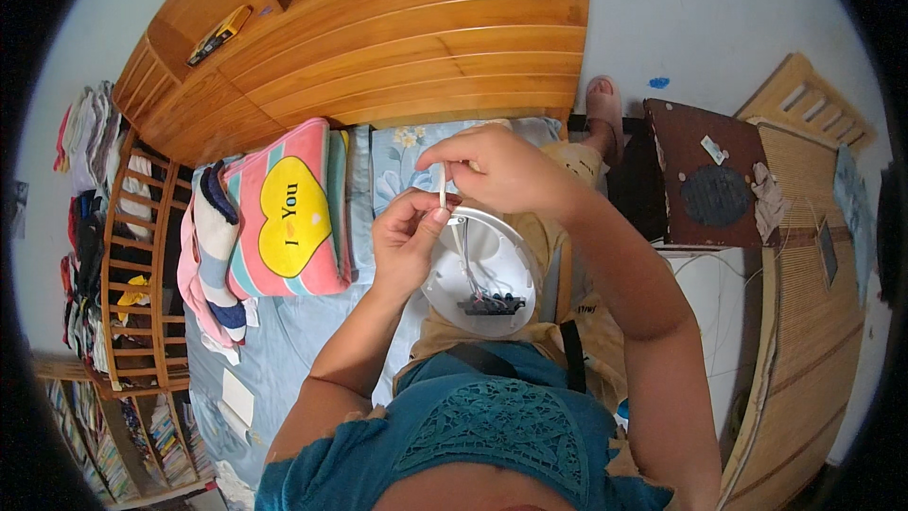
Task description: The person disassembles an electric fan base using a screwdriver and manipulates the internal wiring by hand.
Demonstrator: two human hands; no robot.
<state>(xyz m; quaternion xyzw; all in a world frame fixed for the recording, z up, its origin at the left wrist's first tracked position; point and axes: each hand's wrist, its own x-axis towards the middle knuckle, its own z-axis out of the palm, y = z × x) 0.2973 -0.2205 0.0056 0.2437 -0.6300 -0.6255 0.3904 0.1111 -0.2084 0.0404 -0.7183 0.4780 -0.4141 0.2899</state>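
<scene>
My left hand (407,237) is closed in a pinch around the lower end of a thin white strip (442,188), which may be a cable. Just above it, my right hand (492,166) has its fingers curled at the strip's upper part. Right below both hands, a round white plastic housing (518,260) rests on my lap, its hollow side facing up. Inside it run thin pale wires (473,270), leading to a dark board-like part (492,306) near the housing's lower edge. Whether the strip joins those wires is hidden by my fingers.
I sit on a bed with a blue sheet (293,341) and wooden headboard (426,48). To the left are a folded pink blanket (251,246), clothes and a wooden rail (132,270). On the right stand a brown-topped table (676,147) and a bamboo mat (813,294).
</scene>
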